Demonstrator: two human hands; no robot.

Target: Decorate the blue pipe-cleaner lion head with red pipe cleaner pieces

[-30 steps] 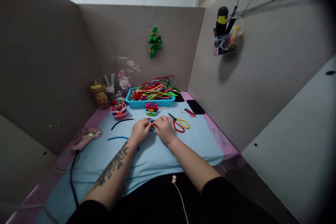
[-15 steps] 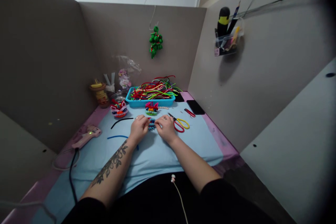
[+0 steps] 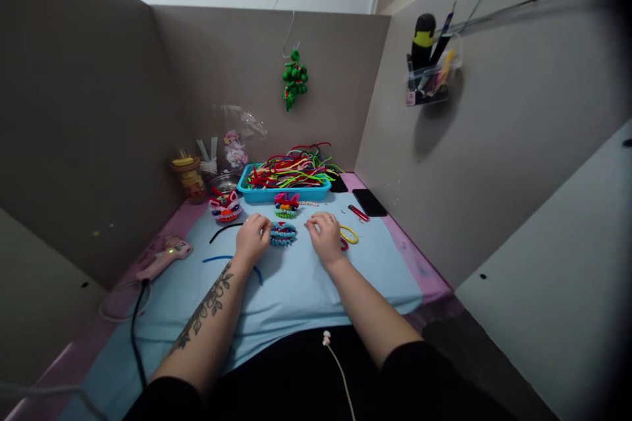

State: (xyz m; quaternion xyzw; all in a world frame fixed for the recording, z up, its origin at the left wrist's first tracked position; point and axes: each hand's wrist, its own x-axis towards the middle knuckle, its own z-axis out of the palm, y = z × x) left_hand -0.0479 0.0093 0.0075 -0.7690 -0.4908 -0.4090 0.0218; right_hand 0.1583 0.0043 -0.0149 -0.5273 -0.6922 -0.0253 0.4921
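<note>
A small light-blue, dark-blue and red figure of fuzzy pipe cleaners (image 3: 283, 234) sits low over the blue cloth. My left hand (image 3: 253, 237) pinches its left edge, thumb and fingertips closed. To the right, apart from the figure, my right hand (image 3: 324, 237) hovers with loosely bent fingers and nothing visible in them. It partly covers scissors (image 3: 350, 234) with one yellow and one red handle. A black pipe cleaner (image 3: 223, 230) runs behind my left hand. A blue pipe cleaner (image 3: 217, 258) passes under my left wrist.
Behind stand a red-green figure (image 3: 286, 205), a pink-red figure (image 3: 225, 206) and a turquoise tray (image 3: 284, 195) of pipe cleaners. A glue gun (image 3: 165, 258) lies left; a red-handled tool (image 3: 359, 213) and a phone (image 3: 369, 202) lie right. Grey partitions (image 3: 266, 39) enclose the table.
My right hand has come off the blue figure and moved to the right, now covering more of the scissors. My left hand has shifted slightly left, exposing more of the figure.
</note>
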